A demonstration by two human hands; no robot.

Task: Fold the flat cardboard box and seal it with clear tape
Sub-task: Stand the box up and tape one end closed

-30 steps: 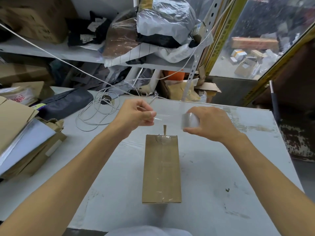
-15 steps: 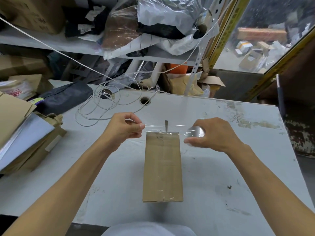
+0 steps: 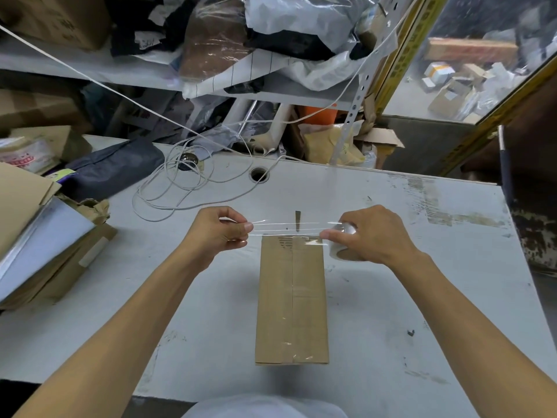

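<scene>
The white, scuffed bench (image 3: 391, 297) fills most of the view, with a shelf (image 3: 75, 67) of bags and cartons behind it. No writing can be read anywhere: a packet (image 3: 21, 158) at the far left carries red print too small to make out, and faint dark marks near the far end of the cardboard box (image 3: 291, 300) are blurred.

The box lies lengthwise in the middle of the bench, folded shut, with clear tape running along its centre seam. Both hands are at its far end, one to each side, well clear of its near end.

A stack of flat cardboard (image 3: 39, 236) sits at the left edge, and a loose coil of white cable (image 3: 177, 188) lies beyond the hands.

The right hand (image 3: 376, 235) is curled around a tape roll (image 3: 340, 244), which sits just at the box's far right corner. The left hand (image 3: 215, 233) is closed in a pinch on the free end of the tape strip (image 3: 286, 228), which stretches taut between the hands above the box's far edge.
</scene>
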